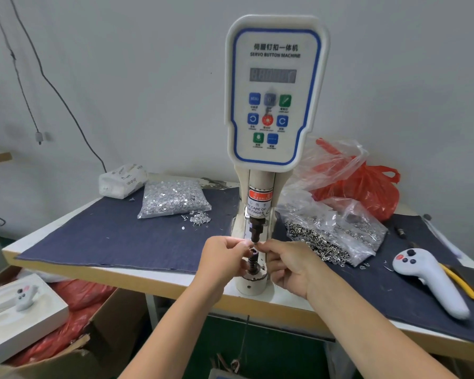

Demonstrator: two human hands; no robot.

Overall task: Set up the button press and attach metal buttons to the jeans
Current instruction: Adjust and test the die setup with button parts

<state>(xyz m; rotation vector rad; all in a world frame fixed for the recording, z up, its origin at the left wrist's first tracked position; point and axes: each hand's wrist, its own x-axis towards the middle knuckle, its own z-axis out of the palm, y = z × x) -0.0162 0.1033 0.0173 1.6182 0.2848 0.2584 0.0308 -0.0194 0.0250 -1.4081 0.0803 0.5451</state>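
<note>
Dark metal upper die (pixel 255 230): hangs from the cream servo button press (pixel 275 105), its tip just above both grips.
Left hand (pixel 221 262): grip narrow, thumb and forefinger pinched together at the tip of the upper die; what they hold is too small to tell.
Right hand (pixel 288 265): grip narrow, fingertips pinched and meeting the left ones under the die tip; the piece between them cannot be made out.
Dark ribbed lower die (pixel 253 262): upright on the round base of the press, just beneath and between both hands.
Clear bag of silver tacks (pixel 173 198): left of the press, a few tacks spilled beside it.
Clear bag of small metal rings (pixel 331 233): right of the press, near the right hand.
Dark blue denim cloth (pixel 115 236): spread over the white worktop (pixel 175 285).
White handheld controller (pixel 428 277): lying on the denim, well right of the hands.
</note>
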